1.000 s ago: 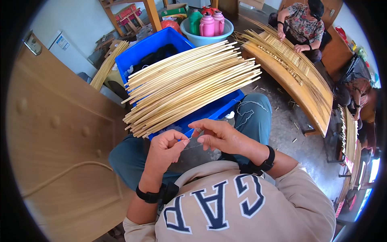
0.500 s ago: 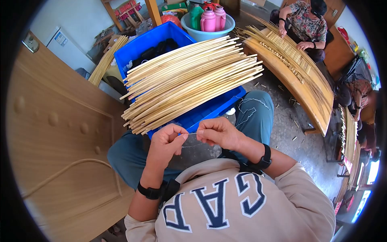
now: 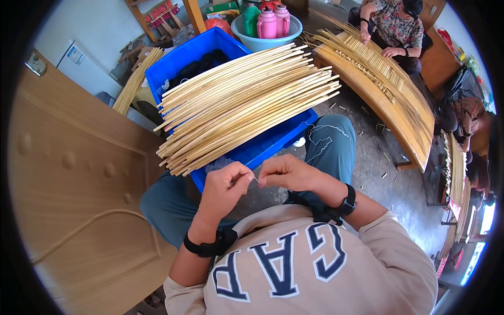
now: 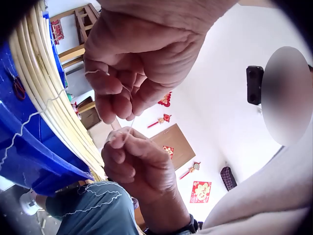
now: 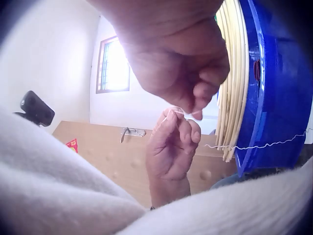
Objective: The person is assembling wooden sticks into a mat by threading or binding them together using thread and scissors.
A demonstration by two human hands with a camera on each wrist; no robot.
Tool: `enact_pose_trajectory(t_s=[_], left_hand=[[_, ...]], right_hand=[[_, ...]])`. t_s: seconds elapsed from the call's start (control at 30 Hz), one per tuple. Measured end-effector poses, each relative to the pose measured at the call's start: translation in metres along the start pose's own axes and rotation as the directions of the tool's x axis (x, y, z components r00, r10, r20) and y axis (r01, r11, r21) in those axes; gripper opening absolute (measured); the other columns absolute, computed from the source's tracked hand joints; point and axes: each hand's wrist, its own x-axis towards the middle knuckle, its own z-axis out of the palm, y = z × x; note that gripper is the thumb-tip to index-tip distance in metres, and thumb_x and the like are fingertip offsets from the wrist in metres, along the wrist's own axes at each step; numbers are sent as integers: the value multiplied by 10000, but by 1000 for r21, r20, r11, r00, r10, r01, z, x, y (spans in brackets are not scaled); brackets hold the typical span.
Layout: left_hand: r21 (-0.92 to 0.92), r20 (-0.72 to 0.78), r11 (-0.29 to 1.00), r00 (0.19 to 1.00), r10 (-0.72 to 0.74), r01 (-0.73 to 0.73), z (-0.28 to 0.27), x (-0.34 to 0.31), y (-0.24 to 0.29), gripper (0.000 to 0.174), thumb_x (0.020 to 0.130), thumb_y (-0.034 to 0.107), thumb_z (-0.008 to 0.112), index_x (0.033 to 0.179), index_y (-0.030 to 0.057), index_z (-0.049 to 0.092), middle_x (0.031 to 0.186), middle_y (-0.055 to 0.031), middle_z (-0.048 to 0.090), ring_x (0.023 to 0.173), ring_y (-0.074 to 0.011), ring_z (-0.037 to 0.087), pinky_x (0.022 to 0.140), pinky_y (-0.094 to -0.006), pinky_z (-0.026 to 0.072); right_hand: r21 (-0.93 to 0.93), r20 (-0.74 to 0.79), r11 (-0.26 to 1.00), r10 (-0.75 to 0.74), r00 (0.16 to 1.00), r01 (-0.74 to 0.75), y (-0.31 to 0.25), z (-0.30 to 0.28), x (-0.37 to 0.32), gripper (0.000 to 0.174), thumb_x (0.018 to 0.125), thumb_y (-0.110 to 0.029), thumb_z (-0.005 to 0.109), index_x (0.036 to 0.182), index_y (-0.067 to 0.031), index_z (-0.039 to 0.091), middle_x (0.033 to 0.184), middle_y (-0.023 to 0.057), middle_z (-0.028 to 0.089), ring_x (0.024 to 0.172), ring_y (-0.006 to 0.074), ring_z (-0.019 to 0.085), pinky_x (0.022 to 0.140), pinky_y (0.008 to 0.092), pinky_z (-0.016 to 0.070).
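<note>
Between my two hands, in front of the belly, runs a short piece of thin white string [image 3: 256, 180]. My left hand [image 3: 224, 190] pinches it between thumb and curled forefinger. Opposite, my right hand [image 3: 290, 174] pinches the string too, its fingertips a little apart from the left ones. In the right wrist view the string makes a small loop at the fingertips of the left hand [image 5: 172, 147]. A loose length of white string [image 3: 326, 140] trails over the right knee.
A stack of pale thin sticks [image 3: 247, 105] lies across a blue plastic bin [image 3: 252, 157] ahead. To the left stands a wooden door [image 3: 79, 189]. A long wooden table [image 3: 388, 110] with more sticks is at the right, where another person [image 3: 394, 26] works.
One second ago my right fingers were spread beside the left hand. They then gripped the string and drew it straight; now the hands are slightly tilted, with the string slanting between them.
</note>
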Motion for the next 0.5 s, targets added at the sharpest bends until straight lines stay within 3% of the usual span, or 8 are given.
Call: enact_pose_trajectory(t_s=[0.07,0.17,0.2,0.27,0.5], left_hand=[[-4,-12,1000,1000,13,-13,-2,1,-1,66,811,60,584,786,1,601,607,-4,554,530,-43,500,494,-179,378],[-29,1,998,999,47,-47,-1,0,0,65,818,52,571,779,5,595,620,-5,555,542,-40,500,497,-175,373],[-31,1,998,998,56,-56,0,-1,2,64,819,51,569,783,5,595,621,-5,556,546,-42,503,498,-174,373],[-33,1,997,998,64,-64,1,-2,2,62,820,49,567,787,4,595,621,-6,556,550,-43,505,499,-173,373],[-163,-51,985,997,52,-59,-1,-6,6,62,820,50,569,794,-1,592,630,-14,570,554,-44,515,497,-168,383]], right_hand=[[382,339,861,208,918,-336,-8,-2,-2,137,808,-128,622,749,-6,638,698,0,535,623,86,467,533,231,377],[370,402,883,127,907,-288,-5,-2,-2,121,794,-121,641,741,-12,640,707,9,539,661,87,472,554,230,372],[371,403,883,126,907,-288,-5,-2,-2,121,794,-121,641,741,-12,640,707,9,539,661,87,472,554,230,372],[398,322,908,-3,947,-132,-5,-1,-2,87,757,-92,677,736,-16,639,698,5,521,650,83,454,555,224,351],[399,201,908,46,979,-124,-14,-2,-5,100,709,-39,709,681,-27,614,651,-9,458,616,74,413,531,214,314]])
